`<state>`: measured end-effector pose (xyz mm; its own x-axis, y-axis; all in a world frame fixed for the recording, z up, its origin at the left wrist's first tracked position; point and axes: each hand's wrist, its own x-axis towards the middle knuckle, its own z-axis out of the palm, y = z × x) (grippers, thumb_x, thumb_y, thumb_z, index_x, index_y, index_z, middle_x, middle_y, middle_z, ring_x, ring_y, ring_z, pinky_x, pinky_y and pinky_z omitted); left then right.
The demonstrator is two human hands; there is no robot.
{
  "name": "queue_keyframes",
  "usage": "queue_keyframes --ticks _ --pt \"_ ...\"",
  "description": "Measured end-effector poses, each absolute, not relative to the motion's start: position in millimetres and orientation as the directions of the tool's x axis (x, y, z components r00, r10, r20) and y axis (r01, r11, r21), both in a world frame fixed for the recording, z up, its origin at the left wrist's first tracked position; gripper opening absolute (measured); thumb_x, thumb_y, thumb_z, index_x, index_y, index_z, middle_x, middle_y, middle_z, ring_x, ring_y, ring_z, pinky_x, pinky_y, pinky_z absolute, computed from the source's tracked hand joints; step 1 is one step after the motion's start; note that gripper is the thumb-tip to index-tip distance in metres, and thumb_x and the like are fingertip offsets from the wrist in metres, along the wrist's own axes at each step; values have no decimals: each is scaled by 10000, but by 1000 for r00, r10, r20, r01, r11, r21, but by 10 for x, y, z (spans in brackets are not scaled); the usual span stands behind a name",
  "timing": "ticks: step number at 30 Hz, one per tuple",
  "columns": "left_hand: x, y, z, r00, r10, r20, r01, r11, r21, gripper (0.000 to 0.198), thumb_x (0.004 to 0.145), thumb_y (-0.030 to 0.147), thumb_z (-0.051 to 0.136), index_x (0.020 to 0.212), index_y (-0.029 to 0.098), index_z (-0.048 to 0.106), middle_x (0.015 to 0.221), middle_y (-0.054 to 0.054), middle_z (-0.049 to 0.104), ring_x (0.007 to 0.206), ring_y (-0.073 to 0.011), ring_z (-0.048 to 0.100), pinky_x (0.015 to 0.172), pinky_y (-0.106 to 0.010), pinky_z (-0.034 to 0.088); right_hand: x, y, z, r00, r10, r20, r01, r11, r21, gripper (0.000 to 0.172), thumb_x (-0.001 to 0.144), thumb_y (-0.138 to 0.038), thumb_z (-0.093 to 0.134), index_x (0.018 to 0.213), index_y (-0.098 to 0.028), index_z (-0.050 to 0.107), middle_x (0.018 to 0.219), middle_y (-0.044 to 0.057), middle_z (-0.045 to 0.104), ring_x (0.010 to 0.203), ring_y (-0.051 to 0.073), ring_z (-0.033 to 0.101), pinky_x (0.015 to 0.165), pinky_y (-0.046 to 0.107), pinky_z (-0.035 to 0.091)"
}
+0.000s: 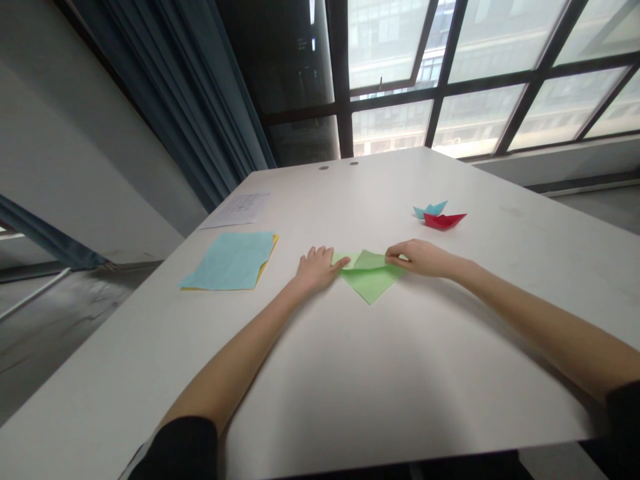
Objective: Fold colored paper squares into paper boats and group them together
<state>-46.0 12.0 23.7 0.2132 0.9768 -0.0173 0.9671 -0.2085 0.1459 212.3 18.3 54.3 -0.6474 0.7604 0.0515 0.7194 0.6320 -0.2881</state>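
Green paper (371,279), one sheet folded to a shape with its point toward the person, lies flat near the middle of the white table (400,373), and both hands are on it. The right hand (421,257) has its fingers bent, thumb and forefinger closed together on the sheet's right corner, pinching a folded flap there. The left hand (315,267) is spread and flat, palm down, gripping nothing; its fingertips press on the sheet's left corner. Two bare forearms run back from the hands to dark sleeves at the near edge.

Beyond the right hand, well apart from it, sit two folded paper boats: one blue boat (431,209) and one red boat (445,220), just beside each other, the red one nearer the person.

To the left of the left hand lies one flat stack of paper (230,261), light blue on top with a yellow edge showing beneath; how many sheets it holds cannot be told. Farther back on that side is one white printed sheet (238,209), its print too small to read.

Two small round holes (324,167) mark the table's far edge, below a dark-framed window (450,73) and a blue curtain (200,100).
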Motion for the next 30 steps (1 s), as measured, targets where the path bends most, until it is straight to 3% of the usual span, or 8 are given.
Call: queue_keyframes --ticks 3,7,14,18,22,24,26,30 --pt "-504 203 210 158 983 90 957 -175 231 758 816 681 96 1267 156 405 1307 -157 458 1223 -286 388 966 -411 305 2133 183 590 -541 835 103 715 520 -467 314 839 -409 394 813 -193 621 658 11 612 585 143 523 576 259 370" --pt "-555 283 138 95 989 110 937 -126 327 717 856 616 58 1263 137 404 1302 -153 465 1195 -265 424 951 -377 323 2167 248 554 -399 912 95 629 347 -696 333 792 -461 446 760 -168 602 554 -18 509 526 114 462 522 238 349" --pt "-599 289 49 157 982 104 967 -174 185 704 769 681 348 1222 149 432 1286 -152 457 1179 -291 410 955 -393 314 2251 441 348 -190 982 16 506 111 -855 290 733 -433 517 696 -151 578 499 -28 467 466 89 422 474 219 356" --pt "-620 296 47 186 979 87 966 -199 165 673 756 655 404 1213 163 443 1258 -139 465 1179 -288 400 964 -396 308 2347 508 261 -92 995 -30 568 28 -822 244 747 -382 491 685 -158 566 563 8 560 513 115 508 532 241 419" --pt "-631 305 43 189 977 102 964 -204 173 628 769 628 410 1202 176 454 1232 -128 479 1165 -283 408 961 -398 318 2418 525 191 -203 968 150 823 252 -508 284 782 -385 442 682 -171 599 600 36 619 585 156 558 585 264 403" --pt "-627 304 43 184 977 104 963 -200 179 597 771 610 422 1183 180 469 1219 -122 489 1156 -279 414 958 -400 325 2423 526 162 -221 957 189 859 283 -427 280 791 -374 435 774 -168 624 668 48 651 630 167 579 610 271 401" --pt "-613 301 48 177 979 103 961 -194 197 547 775 575 438 1155 185 489 1208 -112 500 1151 -274 419 957 -402 332 2419 530 134 -203 963 179 845 264 -464 289 781 -360 460 932 -163 610 682 34 658 635 162 588 627 269 410" --pt "-560 294 71 158 982 105 951 -180 253 455 783 483 459 1113 176 518 1227 -110 504 1161 -281 417 960 -419 342 2420 550 71 -193 974 121 718 224 -659 471 743 -344 526 1177 -171 465 663 -10 633 573 137 567 592 261 435"
